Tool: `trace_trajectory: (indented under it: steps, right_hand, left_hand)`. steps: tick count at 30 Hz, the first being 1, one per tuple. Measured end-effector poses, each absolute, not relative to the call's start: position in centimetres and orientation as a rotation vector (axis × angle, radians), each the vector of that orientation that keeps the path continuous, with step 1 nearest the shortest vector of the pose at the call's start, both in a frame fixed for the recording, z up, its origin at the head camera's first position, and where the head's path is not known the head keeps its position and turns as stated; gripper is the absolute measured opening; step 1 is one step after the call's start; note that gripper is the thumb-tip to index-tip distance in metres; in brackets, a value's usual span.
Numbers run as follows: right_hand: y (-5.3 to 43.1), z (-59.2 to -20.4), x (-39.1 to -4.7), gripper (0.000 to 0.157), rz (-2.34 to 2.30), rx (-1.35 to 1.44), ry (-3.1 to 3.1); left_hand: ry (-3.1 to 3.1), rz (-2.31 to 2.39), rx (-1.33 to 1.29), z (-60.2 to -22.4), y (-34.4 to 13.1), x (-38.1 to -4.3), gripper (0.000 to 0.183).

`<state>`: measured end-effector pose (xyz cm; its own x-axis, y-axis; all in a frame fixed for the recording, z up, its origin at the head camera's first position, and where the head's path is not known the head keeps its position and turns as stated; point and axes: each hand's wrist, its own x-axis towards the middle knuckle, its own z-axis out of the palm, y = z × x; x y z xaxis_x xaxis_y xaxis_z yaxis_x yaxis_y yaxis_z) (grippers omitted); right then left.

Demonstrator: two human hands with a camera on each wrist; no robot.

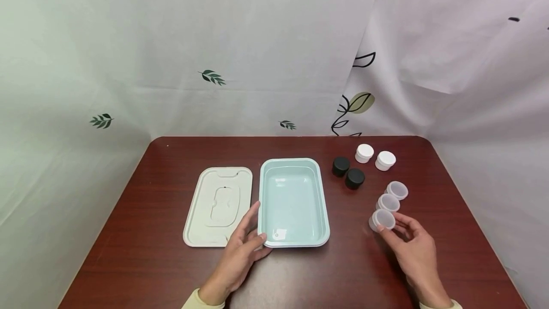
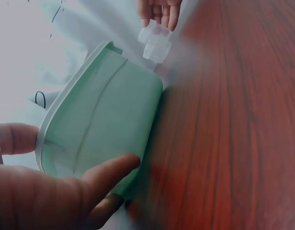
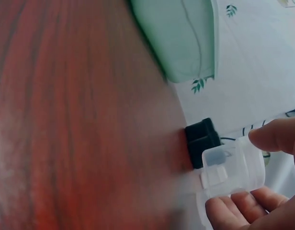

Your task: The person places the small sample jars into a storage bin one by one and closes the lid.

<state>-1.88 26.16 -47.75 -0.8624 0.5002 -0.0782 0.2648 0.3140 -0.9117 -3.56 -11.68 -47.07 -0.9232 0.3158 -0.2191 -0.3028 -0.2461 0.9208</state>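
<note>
A pale blue-green plastic tub (image 1: 293, 204) stands in the middle of the table. My left hand (image 1: 240, 256) holds its near left corner, the thumb on the rim and the other fingers against the outer wall, as the left wrist view (image 2: 102, 115) shows. At the right, my right hand (image 1: 415, 248) pinches the nearest translucent small jar (image 1: 383, 220) between thumb and fingers. In the right wrist view this jar (image 3: 241, 165) is upright relative to the table. Two similar translucent jars, a middle one (image 1: 388, 202) and a far one (image 1: 397, 190), stand in line behind it.
Left of the tub lies a flat white lid (image 1: 218, 206). Two black jars (image 1: 354, 178) stand right of the tub, with two white jars (image 1: 364, 153) farther back. A patterned white cloth (image 1: 257, 51) hangs behind the dark red table (image 1: 141, 232).
</note>
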Motion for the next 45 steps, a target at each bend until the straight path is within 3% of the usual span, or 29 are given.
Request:
trace_trajectory:
  steps: [11,20,31,45]
  right_hand:
    - [26.2,-44.9,-3.2,0.049,1.786,-0.395,-2.249]
    - [25.2,-42.2,-6.4,0.045,1.657,-0.028,-2.391]
    - [19.8,-40.7,-12.1,0.047,1.868,0.290,-2.421]
    - [12.9,-41.5,-16.2,0.049,1.599,0.467,-2.766]
  left_hand:
    - [1.591,2.218,-0.044,-46.7,-11.4,-3.5,0.078]
    - [1.640,2.206,-0.049,-46.6,-11.4,-3.3,0.073]
    - [1.699,2.167,-0.028,-46.4,-11.6,-3.2,0.069]
    - [1.701,2.142,-0.022,-46.0,-11.9,-3.0,0.081]
